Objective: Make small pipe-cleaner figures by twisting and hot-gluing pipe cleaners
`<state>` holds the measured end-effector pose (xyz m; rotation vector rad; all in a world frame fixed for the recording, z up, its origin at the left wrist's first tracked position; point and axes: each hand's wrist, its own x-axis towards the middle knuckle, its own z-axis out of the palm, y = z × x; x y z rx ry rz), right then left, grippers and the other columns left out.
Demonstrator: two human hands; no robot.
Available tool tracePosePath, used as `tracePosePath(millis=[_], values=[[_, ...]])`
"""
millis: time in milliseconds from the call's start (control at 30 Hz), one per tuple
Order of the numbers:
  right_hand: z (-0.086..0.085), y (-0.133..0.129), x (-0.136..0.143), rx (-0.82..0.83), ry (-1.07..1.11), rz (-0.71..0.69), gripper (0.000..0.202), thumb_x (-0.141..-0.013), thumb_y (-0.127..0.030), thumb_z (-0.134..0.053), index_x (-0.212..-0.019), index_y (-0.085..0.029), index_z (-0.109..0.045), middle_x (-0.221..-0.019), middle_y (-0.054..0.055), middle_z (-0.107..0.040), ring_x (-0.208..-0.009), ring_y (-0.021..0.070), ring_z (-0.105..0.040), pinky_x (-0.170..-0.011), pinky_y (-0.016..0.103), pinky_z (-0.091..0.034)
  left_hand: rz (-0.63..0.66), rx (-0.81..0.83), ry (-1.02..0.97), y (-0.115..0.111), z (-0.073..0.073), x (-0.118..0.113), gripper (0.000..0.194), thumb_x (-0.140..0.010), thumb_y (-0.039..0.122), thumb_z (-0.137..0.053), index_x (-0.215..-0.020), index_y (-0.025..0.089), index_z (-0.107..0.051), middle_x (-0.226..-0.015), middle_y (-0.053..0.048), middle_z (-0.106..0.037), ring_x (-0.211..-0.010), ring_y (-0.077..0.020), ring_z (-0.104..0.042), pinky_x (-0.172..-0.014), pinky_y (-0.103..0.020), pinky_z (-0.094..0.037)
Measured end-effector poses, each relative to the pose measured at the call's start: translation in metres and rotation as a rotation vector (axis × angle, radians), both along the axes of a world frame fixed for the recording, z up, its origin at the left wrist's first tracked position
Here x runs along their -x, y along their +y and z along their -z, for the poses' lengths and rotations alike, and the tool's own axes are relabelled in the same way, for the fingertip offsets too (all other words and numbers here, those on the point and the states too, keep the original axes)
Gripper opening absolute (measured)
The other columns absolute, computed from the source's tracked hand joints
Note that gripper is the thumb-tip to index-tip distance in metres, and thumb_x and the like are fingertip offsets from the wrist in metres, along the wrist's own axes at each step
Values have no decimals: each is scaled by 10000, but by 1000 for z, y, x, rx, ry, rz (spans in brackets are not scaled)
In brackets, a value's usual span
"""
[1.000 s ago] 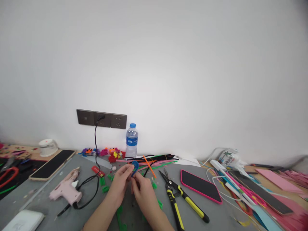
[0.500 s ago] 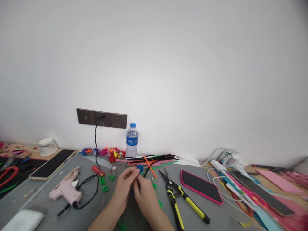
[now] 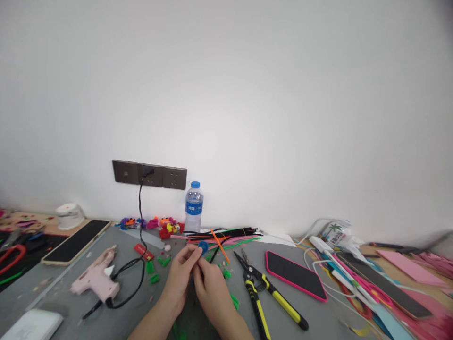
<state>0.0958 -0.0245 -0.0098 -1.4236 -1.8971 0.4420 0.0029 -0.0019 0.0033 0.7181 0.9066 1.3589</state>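
A small blue coiled piece [image 3: 203, 247] shows at the fingertips of my left hand [image 3: 181, 274], whose thumb and fingers are pinched on it. My right hand [image 3: 211, 283] is closed beside it, its fingertips touching those of my left hand; whatever lies between its fingers is hidden. Some more blue is just visible between the two hands. Green fuzzy pieces [image 3: 154, 278] lie on the grey mat left of my hands, and others lie to the right. Behind my hands is a bundle of black stems [image 3: 237, 233] with an orange stem [image 3: 220, 245] across it.
A pink glue gun [image 3: 99, 278] with a black cord lies at left. Yellow-black pliers [image 3: 262, 278] and a pink-edged phone [image 3: 296, 276] are at right. A water bottle [image 3: 194, 208] stands by the wall. Another phone [image 3: 78, 242] lies far left, papers and scissors far right.
Both hands and the blue piece have shifted very slightly left in the view. The pinch on the blue piece looks the same.
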Motion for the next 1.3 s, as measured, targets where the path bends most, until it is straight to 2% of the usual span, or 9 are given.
tracePosePath(millis=[433,667,800,1033,1300], values=[[0,0,0,4,-85,-22,279,-939,-144,-346,-1011,-160,-615,-757,80,-706,-637,198,-638,-538,253,-286,-50,-68,99,5,3,5,343,-537,462,-834,-625,176,-665,-578,36,-523,-554,-113,-443,-511,-204,-344],[1,-1,0,19,-96,-23,272,-936,-132,-348,-987,-159,-614,-767,81,-705,-650,192,-638,-549,251,-285,-63,-140,189,6,4,6,328,-577,478,-804,-640,183,-676,-582,25,-531,-565,-128,-442,-519,-212,-337],[-1,-2,-1,29,-111,-24,257,-937,-150,-360,-971,-164,-614,-769,76,-703,-653,192,-626,-549,255,-262,-66,-185,250,6,4,7,306,-621,469,-774,-669,184,-671,-622,21,-560,-617,-141,-477,-575,-215,-371],[-7,-3,-1,47,-133,-9,243,-927,-150,-377,-940,-163,-619,-765,80,-701,-664,190,-625,-549,256,-244,-55,-200,302,4,2,8,287,-658,456,-734,-682,182,-651,-637,25,-571,-638,-143,-493,-606,-218,-387],[-5,-3,-1,43,-117,-11,236,-920,-142,-380,-884,-166,-612,-739,69,-690,-637,177,-617,-543,257,-234,-46,-220,341,6,6,9,288,-670,451,-718,-672,179,-626,-617,29,-539,-624,-140,-478,-591,-220,-383]])
